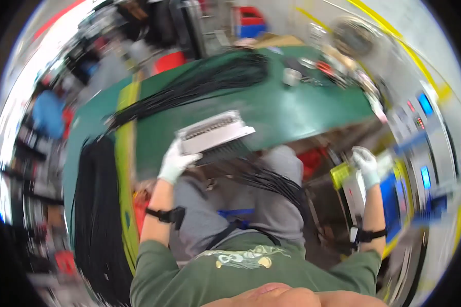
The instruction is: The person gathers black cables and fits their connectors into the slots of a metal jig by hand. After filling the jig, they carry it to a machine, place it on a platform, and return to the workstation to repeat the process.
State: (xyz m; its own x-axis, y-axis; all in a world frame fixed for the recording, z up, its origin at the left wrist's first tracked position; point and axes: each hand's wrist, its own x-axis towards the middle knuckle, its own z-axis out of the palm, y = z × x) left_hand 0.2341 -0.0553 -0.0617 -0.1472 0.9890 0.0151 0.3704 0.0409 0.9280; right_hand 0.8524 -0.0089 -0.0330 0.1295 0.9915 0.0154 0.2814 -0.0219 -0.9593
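Note:
My left hand (175,162), in a white glove, grips a grey comb-like metal fixture (215,134) by its lower left corner. A bunch of thin black wires (271,181) hangs from the fixture's underside and trails down toward my lap. My right hand (367,165), also gloved in white, reaches out to the right and rests on a yellow and white part (343,174) at the front of a machine. Both wrists wear black straps. The picture is blurred by motion.
A green worktable (292,110) lies ahead, with a long bundle of black wires (200,82) across it and another bundle (100,220) hanging off its left end. Small parts sit at the table's far right. A machine with blue screens (425,179) stands on my right.

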